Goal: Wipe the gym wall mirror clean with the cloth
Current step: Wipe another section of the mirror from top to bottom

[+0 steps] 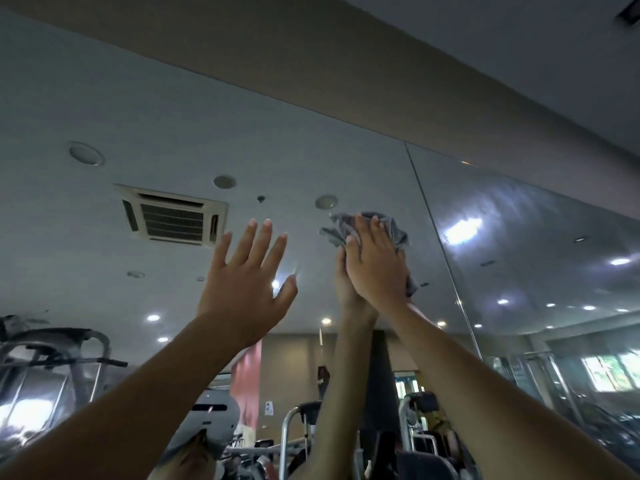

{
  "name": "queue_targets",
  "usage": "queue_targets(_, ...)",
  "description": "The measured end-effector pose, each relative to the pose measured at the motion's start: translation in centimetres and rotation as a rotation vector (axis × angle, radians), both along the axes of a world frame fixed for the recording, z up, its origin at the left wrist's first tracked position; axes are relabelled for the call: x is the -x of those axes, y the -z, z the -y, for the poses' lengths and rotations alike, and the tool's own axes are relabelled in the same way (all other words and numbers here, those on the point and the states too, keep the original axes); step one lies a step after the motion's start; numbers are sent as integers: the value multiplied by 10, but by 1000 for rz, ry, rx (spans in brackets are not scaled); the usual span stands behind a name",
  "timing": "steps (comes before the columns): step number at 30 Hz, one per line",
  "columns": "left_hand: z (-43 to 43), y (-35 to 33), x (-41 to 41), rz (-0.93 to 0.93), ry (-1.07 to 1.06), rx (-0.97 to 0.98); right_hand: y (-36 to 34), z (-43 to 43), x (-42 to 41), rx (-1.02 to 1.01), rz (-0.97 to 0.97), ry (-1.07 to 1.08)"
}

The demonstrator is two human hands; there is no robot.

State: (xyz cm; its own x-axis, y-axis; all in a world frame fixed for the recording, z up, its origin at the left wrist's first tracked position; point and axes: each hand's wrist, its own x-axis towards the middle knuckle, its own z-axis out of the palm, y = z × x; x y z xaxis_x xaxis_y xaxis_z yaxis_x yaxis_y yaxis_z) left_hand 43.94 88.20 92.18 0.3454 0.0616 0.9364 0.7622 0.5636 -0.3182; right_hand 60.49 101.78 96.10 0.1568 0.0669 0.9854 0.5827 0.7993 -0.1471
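Observation:
The wall mirror (173, 109) fills most of the view and reflects the gym ceiling. High up on the glass, my right hand (375, 265) presses a crumpled grey cloth (398, 230) flat against it with the fingers pointing up. The reflection of that hand and arm meets it from the left. My left hand (247, 278) is raised to the left of the cloth, fingers spread, holding nothing. Whether its palm touches the glass I cannot tell.
A vertical seam (446, 258) between two mirror panels runs just right of the cloth. A brown wall band (346, 88) tops the mirror. Reflected below are gym machines (62, 355) and an air-conditioning grille (173, 216).

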Motion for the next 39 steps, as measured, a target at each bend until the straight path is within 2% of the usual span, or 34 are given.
queue_targets(3, 0, 1, 0, 27, -8, -30, -7, 27, 22, -94, 152, 19)
queue_targets(8, 3, 4, -3, 40, -15, -36, 50, 19, 13, -260, 401, 24)
queue_targets(10, 5, 1, -4, 35, -6, -15, 69, 1, -3, -282, 372, 31)
queue_targets(12, 14, -6, -4, -2, -23, 25, 65, -13, -15, -210, 286, 27)
queue_targets(16, 33, -18, 10, -118, -51, 75, 6, -1, -3, 9, 70, 1)
queue_targets(19, 29, -17, 15, -42, 11, 20, -27, 32, 24, 42, 124, -28)
queue_targets(21, 27, -16, 17, 59, 12, -14, -22, 48, 40, -53, 205, -12)
queue_targets(26, 29, -16, 14, 149, -16, 23, 31, 28, 21, -319, 426, -8)
queue_targets(27, 29, -15, 13, 160, -15, 37, 38, 16, 12, -329, 419, -12)
queue_targets(29, 30, -14, 11, 170, -10, 62, 35, -3, -1, -278, 266, -16)
queue_targets(31, 32, -12, 8, 167, -5, 77, 13, -10, -5, -121, 75, 4)
queue_targets(33, 32, -9, 6, 170, -10, 56, -19, 0, 5, 29, 7, 7)
queue_targets(36, 31, -2, 3, 187, -5, 23, -43, 28, 31, 45, 16, 44)
queue_targets(39, 30, 1, 6, 192, 3, 18, -23, 48, 50, -117, 166, 52)
